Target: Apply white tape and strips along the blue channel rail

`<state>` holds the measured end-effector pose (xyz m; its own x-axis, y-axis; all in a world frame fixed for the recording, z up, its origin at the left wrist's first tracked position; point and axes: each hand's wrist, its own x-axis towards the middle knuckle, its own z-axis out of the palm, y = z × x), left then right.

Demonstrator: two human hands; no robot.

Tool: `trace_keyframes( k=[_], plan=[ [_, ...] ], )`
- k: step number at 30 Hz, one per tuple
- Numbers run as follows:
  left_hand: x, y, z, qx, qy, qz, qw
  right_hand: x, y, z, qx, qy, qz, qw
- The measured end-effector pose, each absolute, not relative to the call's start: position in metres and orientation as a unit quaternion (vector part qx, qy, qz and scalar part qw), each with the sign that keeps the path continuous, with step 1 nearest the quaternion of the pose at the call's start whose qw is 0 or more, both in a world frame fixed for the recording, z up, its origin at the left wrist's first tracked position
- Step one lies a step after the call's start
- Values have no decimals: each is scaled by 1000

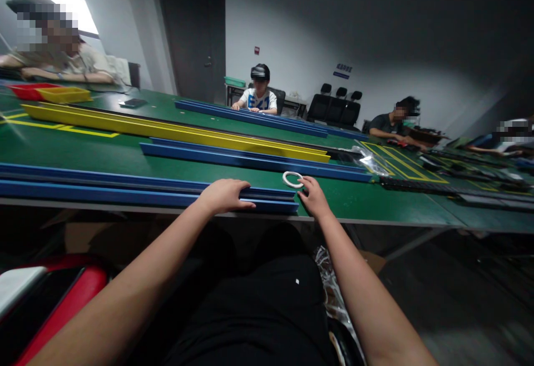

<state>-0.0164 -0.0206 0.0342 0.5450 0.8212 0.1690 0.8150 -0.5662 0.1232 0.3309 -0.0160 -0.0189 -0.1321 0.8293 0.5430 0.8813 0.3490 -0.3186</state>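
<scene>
A long blue channel rail (146,194) lies along the near edge of the green table. Across its right end rests my left hand (223,195), thumb and fingers apart, the thumb on the near wall and the fingers toward the far wall. Just past that rail end, a thin white ring (288,183) lies on the table. My right hand (315,196) has its fingertips closed on the ring's right side; the exact contact is partly hidden by the fingers.
Behind lie another blue rail (250,161), a long yellow rail (179,131) and further blue rails (250,117). Red (31,91) and yellow trays (64,95) stand far left, near a phone (133,103). Clear plastic (369,160) and dark strips (417,186) are at right. Several co-workers sit around.
</scene>
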Motion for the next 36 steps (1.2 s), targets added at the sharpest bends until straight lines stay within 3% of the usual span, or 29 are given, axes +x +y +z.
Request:
trace_keyframes(
  k=[7, 11, 22, 27, 31, 36],
  plan=[
    [-16, -22, 35, 876, 470, 105, 19, 331, -15, -18, -676, -687, -66, 257],
    [-16, -22, 35, 876, 471, 103, 14, 328, -13, -15, -627, -754, -18, 196],
    [-16, -20, 35, 876, 471, 105, 20, 307, -25, 10, -618, -725, 31, 302],
    [-17, -23, 36, 876, 470, 111, 12, 221, -41, 43, -604, -784, -37, 142],
    [-26, -27, 33, 871, 472, 128, -44, 164, -51, 40, -608, -782, -63, 117],
    [-36, -32, 28, 847, 514, 117, -74, 154, -52, 19, -614, -767, -117, 148]
  ],
)
